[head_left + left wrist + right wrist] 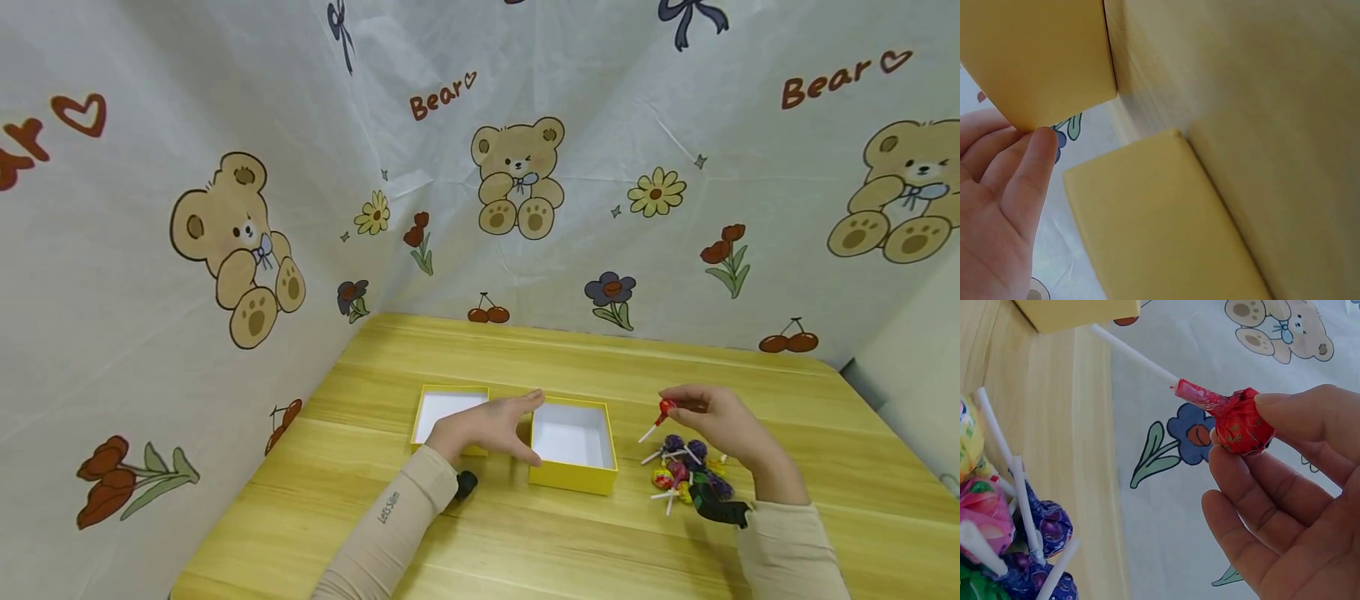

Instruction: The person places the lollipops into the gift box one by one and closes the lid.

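My right hand (pixel 720 421) pinches a red-wrapped lollipop (pixel 1244 428) by its candy end, between thumb and fingers. Its white stick points down toward the left, above the table. Beneath and beside that hand lies a pile of lollipops (pixel 678 472) in purple, pink, yellow and green wrappers. At the left side of an open yellow box (pixel 572 478) with a white inside, my left hand (pixel 491 425) is spread, thumb toward the near corner and fingers toward the far one. In the left wrist view its straight fingertips meet the edge of a yellow box wall (pixel 1041 56).
A second, shallower yellow box piece (pixel 450 389) with a white inside lies left of the box, partly behind my left hand. The wooden table (pixel 360 367) ends against a bear-patterned cloth (pixel 525 275) at the back and left. Black straps sit at both wrists.
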Demonstrator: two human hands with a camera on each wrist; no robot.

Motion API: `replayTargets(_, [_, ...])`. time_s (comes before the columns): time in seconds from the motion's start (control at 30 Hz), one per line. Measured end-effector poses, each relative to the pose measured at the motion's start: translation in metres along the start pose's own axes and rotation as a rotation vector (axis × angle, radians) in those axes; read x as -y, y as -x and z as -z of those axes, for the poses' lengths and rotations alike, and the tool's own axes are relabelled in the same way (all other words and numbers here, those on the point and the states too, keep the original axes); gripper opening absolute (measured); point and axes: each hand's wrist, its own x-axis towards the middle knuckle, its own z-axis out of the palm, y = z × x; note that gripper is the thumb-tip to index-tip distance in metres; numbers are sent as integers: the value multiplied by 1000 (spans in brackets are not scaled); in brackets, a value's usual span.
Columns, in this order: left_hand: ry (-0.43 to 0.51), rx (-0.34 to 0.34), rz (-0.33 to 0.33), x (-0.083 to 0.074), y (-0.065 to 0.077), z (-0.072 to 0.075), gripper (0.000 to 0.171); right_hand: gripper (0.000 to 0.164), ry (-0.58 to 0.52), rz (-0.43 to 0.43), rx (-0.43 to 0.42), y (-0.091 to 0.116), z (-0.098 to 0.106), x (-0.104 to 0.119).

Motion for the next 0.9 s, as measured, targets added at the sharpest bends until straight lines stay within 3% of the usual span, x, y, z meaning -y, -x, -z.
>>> replayTargets(0.37, [19,-14,-4,3,-1,-1,104,24,-45,21,-22,-3,-3,13])
replayTargets(0.63, [5,-12,2,2,0,0,103,26,6,55,-46,-3,-3,23])
replayTargets(0.9, [8,-14,8,0,0,0,103,24,-15,96,-46,-1,-4,31])
